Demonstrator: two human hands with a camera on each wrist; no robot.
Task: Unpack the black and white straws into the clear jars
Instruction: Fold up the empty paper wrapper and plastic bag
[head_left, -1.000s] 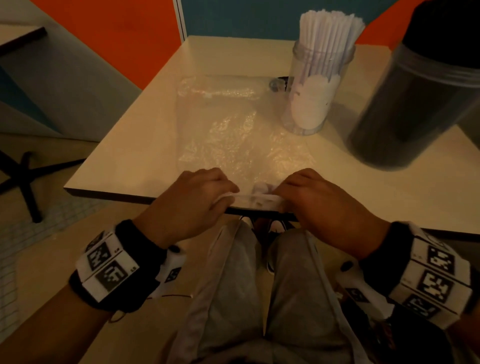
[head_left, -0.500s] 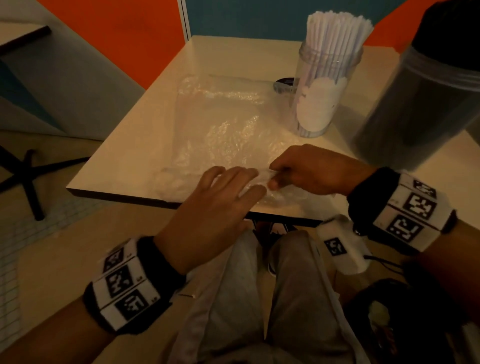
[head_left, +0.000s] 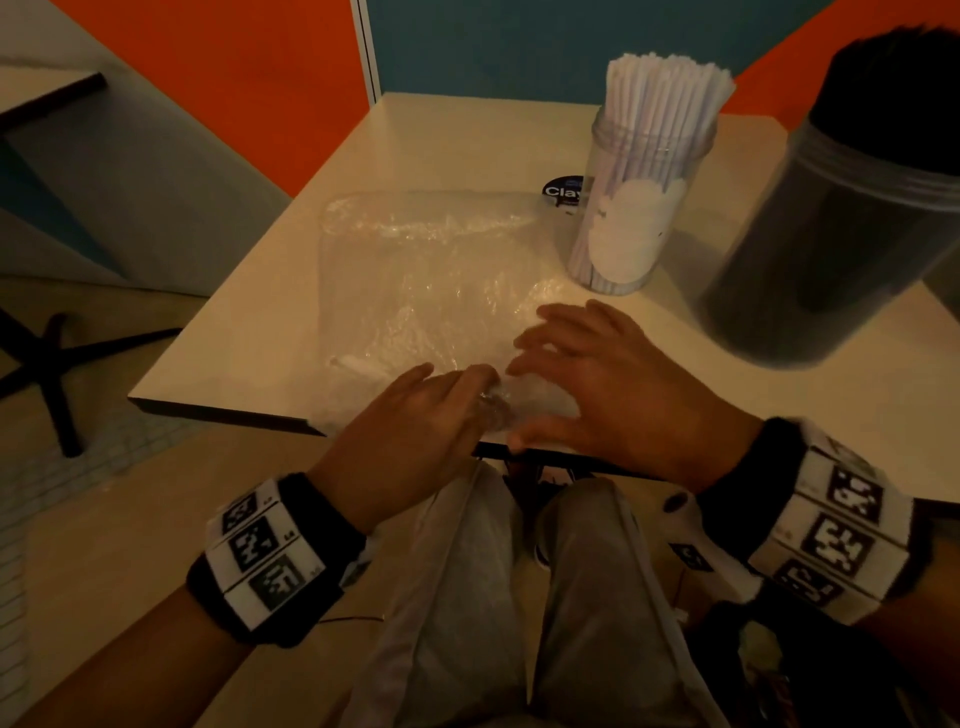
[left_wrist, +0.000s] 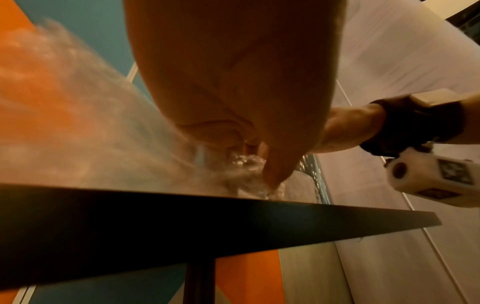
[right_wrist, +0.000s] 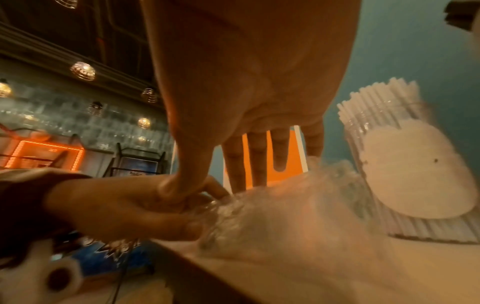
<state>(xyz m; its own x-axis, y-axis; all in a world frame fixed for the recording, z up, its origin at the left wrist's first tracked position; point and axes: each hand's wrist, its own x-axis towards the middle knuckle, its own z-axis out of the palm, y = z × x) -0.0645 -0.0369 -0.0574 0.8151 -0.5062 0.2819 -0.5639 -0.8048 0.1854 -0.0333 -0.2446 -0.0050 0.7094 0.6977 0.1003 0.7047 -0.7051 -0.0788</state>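
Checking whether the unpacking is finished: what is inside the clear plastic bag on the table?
The clear plastic bag looks flat and empty, lying crumpled on the table. Its near end is covered by the left hand and right hand.

bag (head_left: 426, 280): thin clear plastic film, crinkled, glossy with scattered highlights
table (head_left: 467, 140): smooth pale top, matt to low sheen; dark edge band
white straws (head_left: 662, 104): matt white, smooth tubes; paper or plastic cannot be told
clear jar (head_left: 641, 208): transparent smooth plastic or glass, with a matt white label
second jar (head_left: 831, 249): clear smooth wall, dark contents behind it
wristbands (head_left: 270, 556): black cloth, matt printed white panels
trousers (head_left: 467, 597): grey matt cloth
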